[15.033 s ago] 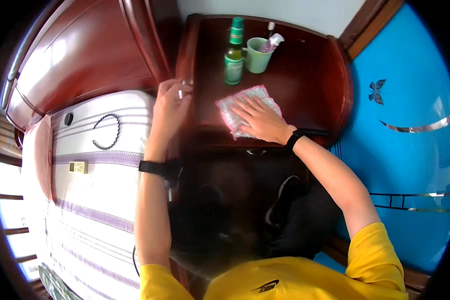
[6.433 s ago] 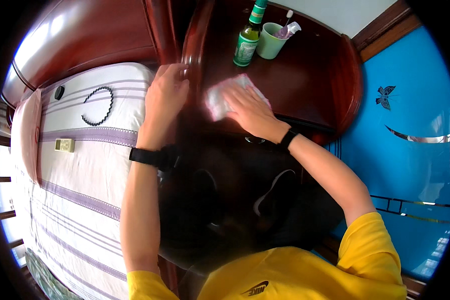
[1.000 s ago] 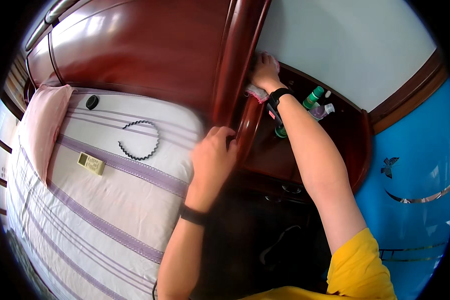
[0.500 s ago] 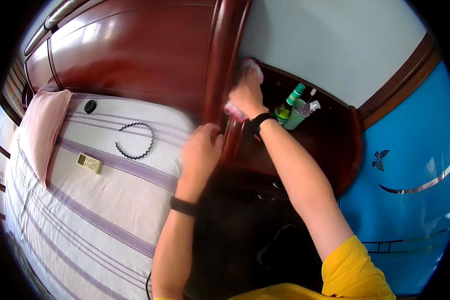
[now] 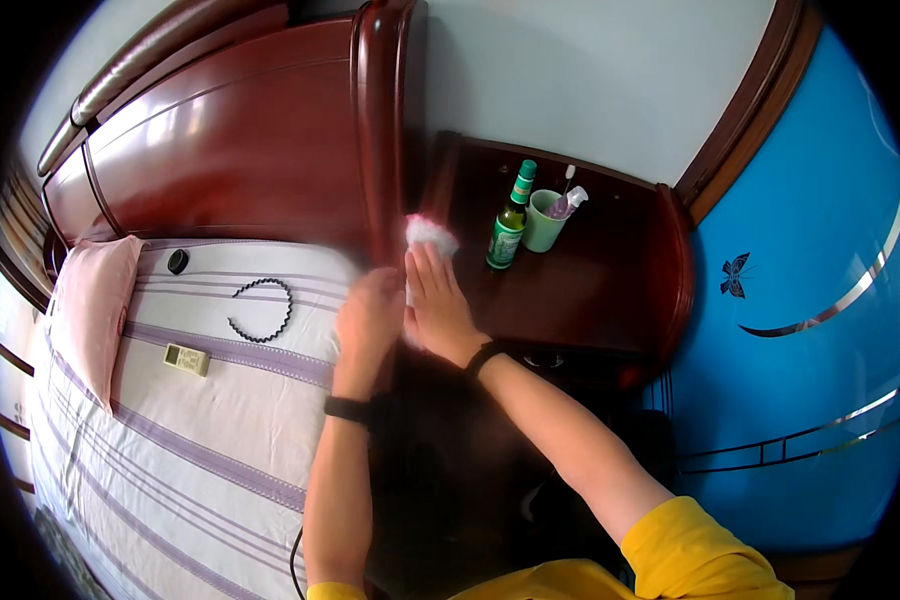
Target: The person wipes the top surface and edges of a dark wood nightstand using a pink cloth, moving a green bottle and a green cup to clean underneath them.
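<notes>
My right hand (image 5: 440, 305) presses a white cloth with a pink edge (image 5: 432, 235) onto the left side of the dark red-brown nightstand (image 5: 590, 310). Its fingers lie straight along the cloth and hold it against the wood; part of the cloth is hidden under the palm. Close beside it, over the bed's edge, hovers my left hand (image 5: 368, 312). Its fingertips are smeared by motion, and I see nothing held there. Right of the cloth, a green bottle (image 5: 508, 235) stands upright next to a pale green cup (image 5: 543, 225) containing a toothbrush (image 5: 569, 178) and a tube (image 5: 572, 202).
A glossy wooden headboard (image 5: 230, 140) rises behind the bed (image 5: 220, 430). On the sheet lie a black wavy headband (image 5: 290, 310), a remote control (image 5: 187, 360), a small round black object (image 5: 178, 262) and a pink pillow (image 5: 95, 310). A blue panel (image 5: 800, 240) stands at right.
My right hand has drawn the cloth from the nightstand's back corner toward me, along its left side. My left hand is now nearer to it. The view has shifted, showing more of the nightstand top.
</notes>
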Motion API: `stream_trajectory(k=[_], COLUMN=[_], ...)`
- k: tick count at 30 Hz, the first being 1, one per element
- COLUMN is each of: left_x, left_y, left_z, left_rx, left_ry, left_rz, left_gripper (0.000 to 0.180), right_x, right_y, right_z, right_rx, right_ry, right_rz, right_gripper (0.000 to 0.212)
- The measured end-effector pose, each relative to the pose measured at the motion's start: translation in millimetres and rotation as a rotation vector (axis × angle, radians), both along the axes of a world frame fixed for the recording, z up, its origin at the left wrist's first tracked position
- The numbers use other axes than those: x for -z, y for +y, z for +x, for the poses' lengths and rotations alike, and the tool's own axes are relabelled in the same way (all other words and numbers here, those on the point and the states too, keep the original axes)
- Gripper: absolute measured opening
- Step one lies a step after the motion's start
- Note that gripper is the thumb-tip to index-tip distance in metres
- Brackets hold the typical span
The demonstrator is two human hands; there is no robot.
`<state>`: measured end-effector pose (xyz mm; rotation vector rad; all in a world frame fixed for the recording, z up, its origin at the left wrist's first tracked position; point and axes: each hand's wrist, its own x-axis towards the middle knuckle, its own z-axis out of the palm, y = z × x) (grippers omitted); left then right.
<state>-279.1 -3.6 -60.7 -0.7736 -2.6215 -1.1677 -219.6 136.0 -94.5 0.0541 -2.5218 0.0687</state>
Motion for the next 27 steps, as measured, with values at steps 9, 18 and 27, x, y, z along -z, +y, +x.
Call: stream_trajectory(k=[9,18,27], left_x=[11,8,2], left_y=[7,17,10], left_z=[2,8,0], left_rx=[0.238,0.290,0.189], left_ry=[0.164,0.027,0.007], left_rz=[0.053,0.148,0.106], left_gripper=[0.044,0.047,0.034], right_x=[-9,-16,-44], right_y=[17,37,63], right_z=[20,21,-85], right_rx=[-0.155,-0.172,0.031], right_ry=[-0.062,-0.067,0.005], right_rz=[-0.077,-0.004,-0.104], right_gripper=[0.083,0.088,0.091])
